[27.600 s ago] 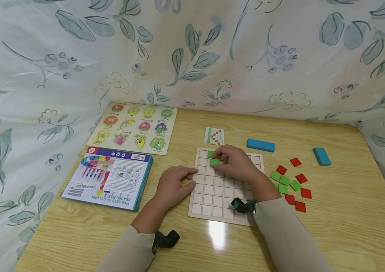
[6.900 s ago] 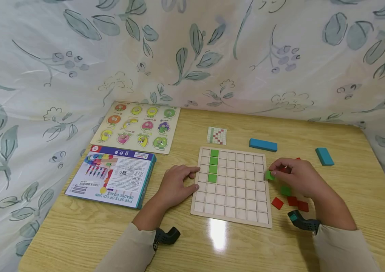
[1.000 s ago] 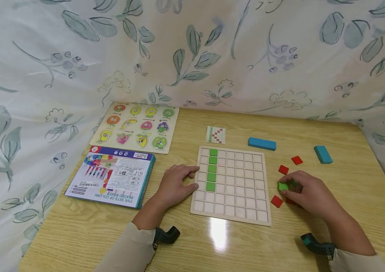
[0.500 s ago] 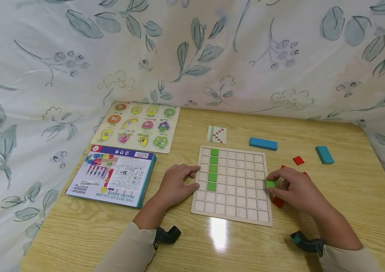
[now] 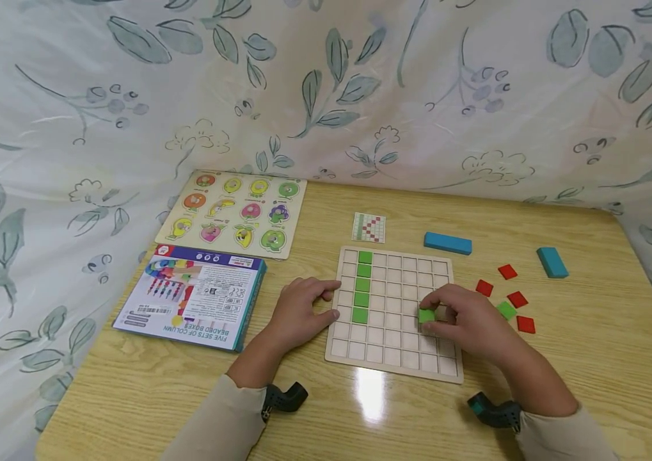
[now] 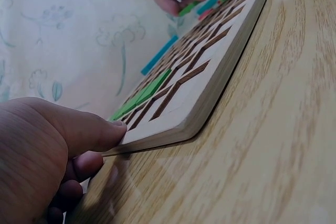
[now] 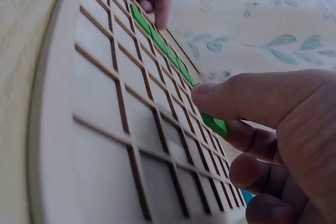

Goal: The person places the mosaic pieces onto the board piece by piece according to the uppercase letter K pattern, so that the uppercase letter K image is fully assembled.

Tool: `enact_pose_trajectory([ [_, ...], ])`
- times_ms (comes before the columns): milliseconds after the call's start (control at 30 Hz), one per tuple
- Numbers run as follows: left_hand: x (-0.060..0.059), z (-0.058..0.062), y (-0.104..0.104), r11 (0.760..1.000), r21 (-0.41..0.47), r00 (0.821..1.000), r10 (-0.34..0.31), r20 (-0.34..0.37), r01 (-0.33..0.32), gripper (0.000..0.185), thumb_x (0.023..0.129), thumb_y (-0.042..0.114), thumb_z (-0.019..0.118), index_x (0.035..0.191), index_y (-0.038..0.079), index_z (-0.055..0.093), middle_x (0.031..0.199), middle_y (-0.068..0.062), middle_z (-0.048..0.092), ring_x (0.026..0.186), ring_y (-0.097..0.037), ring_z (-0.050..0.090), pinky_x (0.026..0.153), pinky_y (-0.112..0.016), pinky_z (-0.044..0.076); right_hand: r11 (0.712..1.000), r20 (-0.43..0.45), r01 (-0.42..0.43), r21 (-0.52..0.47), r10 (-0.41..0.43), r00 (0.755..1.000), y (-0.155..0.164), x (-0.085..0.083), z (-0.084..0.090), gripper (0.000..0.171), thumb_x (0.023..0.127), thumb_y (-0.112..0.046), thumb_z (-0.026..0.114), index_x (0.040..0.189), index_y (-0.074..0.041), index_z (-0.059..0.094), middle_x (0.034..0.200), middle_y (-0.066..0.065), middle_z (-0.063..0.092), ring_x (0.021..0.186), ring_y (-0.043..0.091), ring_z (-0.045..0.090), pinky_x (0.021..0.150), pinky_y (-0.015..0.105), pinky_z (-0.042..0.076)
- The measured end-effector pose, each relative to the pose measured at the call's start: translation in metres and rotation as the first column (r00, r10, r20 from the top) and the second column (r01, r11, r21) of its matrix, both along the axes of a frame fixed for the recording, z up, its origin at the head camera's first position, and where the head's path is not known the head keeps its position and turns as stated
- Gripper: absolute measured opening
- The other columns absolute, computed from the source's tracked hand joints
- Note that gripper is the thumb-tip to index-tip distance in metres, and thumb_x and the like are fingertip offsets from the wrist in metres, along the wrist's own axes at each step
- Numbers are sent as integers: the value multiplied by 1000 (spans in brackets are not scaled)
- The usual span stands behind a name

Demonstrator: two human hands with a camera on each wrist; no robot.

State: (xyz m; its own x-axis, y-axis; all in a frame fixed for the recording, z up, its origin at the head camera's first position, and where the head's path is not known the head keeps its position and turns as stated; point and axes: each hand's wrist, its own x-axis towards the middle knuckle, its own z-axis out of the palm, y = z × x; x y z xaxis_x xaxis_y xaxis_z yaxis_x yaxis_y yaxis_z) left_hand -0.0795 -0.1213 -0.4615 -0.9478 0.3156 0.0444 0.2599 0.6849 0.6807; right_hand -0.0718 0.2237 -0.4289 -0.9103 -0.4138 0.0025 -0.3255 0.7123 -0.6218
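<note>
Table [image 5: 590, 384]: light wood grain, glossy.
Left of left hand [image 5: 297, 314]: beaded-box package [image 5: 193, 298], fruit puzzle board [image 5: 233, 214] beyond it.
Under both hands: grid board [image 5: 395, 339].
Beyond right hand [image 5: 464, 320]: pattern card [image 5: 368, 228], blue blocks [image 5: 447, 243].
Right of right hand: red tiles [image 5: 517, 299], green tile [image 5: 506, 310].

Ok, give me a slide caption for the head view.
Right hand carries a green tile over the grid board; left hand steadies it.

Green tiles [image 5: 362, 285] fill a pale wooden grid board [image 5: 395, 346]; red tiles [image 5: 517, 299] beside.
</note>
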Motion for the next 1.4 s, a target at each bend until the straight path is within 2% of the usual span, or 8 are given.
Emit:
enact_pose_trajectory([
  [200,0,-1,0,1000,-3,1000,-5,-1,5,52,91,22,84,141,17,71,102,9,65,102,-20,54,98,-47,40,997,28,-60,-40,61,998,-18,-1,-2,28,86,-17,92,107,-24,75,98,-12,66,75,11,53,65,28,47],
  [633,-1,-3,-1,1000,-2,1000,0,-5,0,51,91,22,84,141,17,71,101,9,64,100,-20,53,95,-45,40,982,-31,-177,-59,176,984,-56,-4,-9,29,85,-19,92,108,-25,76,100,-14,66,75,9,55,70,29,50],
  [933,0,-1,-1,1000,-14,1000,-6,-9,6,50,92,23,84,140,17,71,101,9,64,101,-20,54,96,-46,40,969,-30,-248,-16,248,968,-86,-4,-11,29,86,-26,91,109,-23,74,96,-13,63,77,5,54,73,29,50],
  [1133,-1,-1,-1,1000,-14,1000,-13,-19,13,50,92,24,84,140,18,72,101,9,64,100,-19,53,95,-45,41,962,-34,-269,51,270,962,-100,-2,-12,29,86,-27,91,109,-24,74,100,-15,64,83,5,56,78,32,51],
  [1400,-1,-1,-1,1000,-8,999,-11,-43,11,49,91,22,84,139,17,72,101,8,64,100,-19,54,95,-47,42,964,-31,-257,62,259,965,-106,-2,-9,26,86,-25,92,104,-25,73,97,-15,65,85,6,58,79,34,52],
])
